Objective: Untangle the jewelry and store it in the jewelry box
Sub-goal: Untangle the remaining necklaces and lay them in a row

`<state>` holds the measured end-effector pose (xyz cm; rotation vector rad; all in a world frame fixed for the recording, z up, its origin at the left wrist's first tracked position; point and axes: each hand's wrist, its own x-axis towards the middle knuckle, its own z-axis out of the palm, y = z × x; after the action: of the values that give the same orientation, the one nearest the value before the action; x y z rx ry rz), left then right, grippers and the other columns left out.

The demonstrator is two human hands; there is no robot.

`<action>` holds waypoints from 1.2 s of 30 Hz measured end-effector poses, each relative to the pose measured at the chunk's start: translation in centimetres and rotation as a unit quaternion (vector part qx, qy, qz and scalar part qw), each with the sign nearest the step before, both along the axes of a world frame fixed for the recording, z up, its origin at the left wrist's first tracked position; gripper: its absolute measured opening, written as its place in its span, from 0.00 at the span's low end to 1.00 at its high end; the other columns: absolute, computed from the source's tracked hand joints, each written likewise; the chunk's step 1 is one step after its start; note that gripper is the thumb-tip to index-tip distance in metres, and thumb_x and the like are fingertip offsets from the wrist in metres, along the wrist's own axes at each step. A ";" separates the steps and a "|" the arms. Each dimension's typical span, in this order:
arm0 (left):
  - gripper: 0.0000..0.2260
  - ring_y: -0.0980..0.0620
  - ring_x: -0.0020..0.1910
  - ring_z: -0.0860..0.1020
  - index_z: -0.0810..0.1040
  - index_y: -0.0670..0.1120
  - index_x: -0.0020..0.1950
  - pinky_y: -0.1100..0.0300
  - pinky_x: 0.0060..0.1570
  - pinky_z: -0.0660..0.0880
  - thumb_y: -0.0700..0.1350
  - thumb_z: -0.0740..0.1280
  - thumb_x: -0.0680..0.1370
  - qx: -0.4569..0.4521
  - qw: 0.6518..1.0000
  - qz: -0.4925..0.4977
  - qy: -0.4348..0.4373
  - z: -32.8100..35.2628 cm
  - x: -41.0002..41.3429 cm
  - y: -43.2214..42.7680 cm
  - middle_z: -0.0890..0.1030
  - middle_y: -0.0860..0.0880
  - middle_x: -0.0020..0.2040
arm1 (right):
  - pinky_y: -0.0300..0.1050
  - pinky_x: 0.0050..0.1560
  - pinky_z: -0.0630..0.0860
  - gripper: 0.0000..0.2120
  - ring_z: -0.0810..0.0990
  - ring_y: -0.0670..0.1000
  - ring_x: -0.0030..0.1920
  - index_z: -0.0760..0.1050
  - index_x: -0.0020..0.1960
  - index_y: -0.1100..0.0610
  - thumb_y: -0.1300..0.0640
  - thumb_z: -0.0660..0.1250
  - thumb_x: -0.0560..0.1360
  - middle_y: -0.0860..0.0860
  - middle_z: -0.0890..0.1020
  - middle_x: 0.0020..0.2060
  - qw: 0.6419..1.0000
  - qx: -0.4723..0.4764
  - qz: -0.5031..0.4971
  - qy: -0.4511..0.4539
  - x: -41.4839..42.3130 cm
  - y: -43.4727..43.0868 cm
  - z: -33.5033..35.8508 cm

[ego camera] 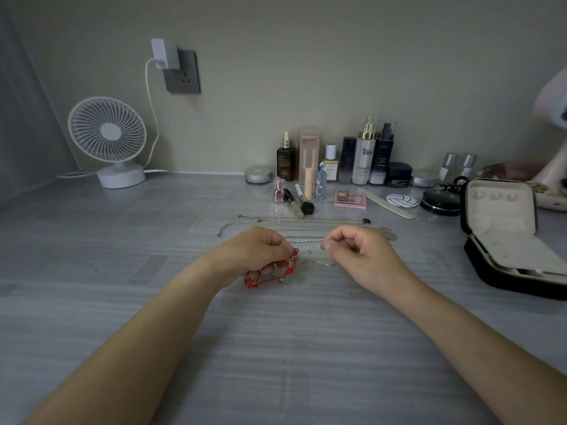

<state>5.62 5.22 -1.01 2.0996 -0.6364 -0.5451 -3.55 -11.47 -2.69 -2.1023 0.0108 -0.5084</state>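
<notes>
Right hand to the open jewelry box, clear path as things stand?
Probably yes. The jewelry box lies open to the right of the right hand, with only table surface between them. One catch: its fingers seem to pinch a thin chain.

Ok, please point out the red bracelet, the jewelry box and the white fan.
red bracelet (251,282), head view, left end of cord.
jewelry box (503,213), head view, open lid lining.
white fan (107,131), head view, grille centre.

One wide-angle head-worn view looks forward and down from the near edge of the grey streaked tabletop (92,271) toward the far beige wall (306,72). It sits close, its right edge cutting the open black jewelry box (498,210).
</notes>
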 end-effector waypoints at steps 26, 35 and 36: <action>0.03 0.53 0.40 0.77 0.81 0.46 0.46 0.56 0.46 0.77 0.43 0.69 0.74 -0.027 0.992 -0.075 -0.095 -0.4 -1.7 -0.9 0.80 0.49 0.39 | 0.52 0.40 0.75 0.06 0.78 0.61 0.38 0.80 0.38 0.46 0.56 0.70 0.71 0.61 0.82 0.36 0.998 -0.054 0.011 -0.036 -0.2 -0.4 0.0; 0.05 0.54 0.41 0.78 0.81 0.45 0.43 0.58 0.49 0.76 0.45 0.68 0.74 0.027 0.988 -0.021 -0.149 -0.4 -1.1 -0.7 0.82 0.49 0.40 | 0.31 0.42 0.71 0.04 0.78 0.40 0.41 0.82 0.43 0.50 0.54 0.68 0.72 0.39 0.81 0.36 0.983 -0.183 -0.010 0.030 -0.4 -0.4 -0.3; 0.05 0.54 0.41 0.78 0.81 0.44 0.43 0.57 0.47 0.77 0.45 0.68 0.74 0.021 0.989 -0.016 -0.146 -0.4 -1.1 -0.7 0.82 0.49 0.40 | 0.29 0.41 0.71 0.04 0.78 0.39 0.41 0.82 0.43 0.50 0.55 0.68 0.72 0.38 0.80 0.36 0.983 -0.180 -0.015 0.026 -0.5 -0.4 -0.1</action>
<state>4.55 4.54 -1.41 2.2331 -0.8302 -0.2715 -4.03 -11.90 -2.82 -2.4723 -0.0204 -0.5027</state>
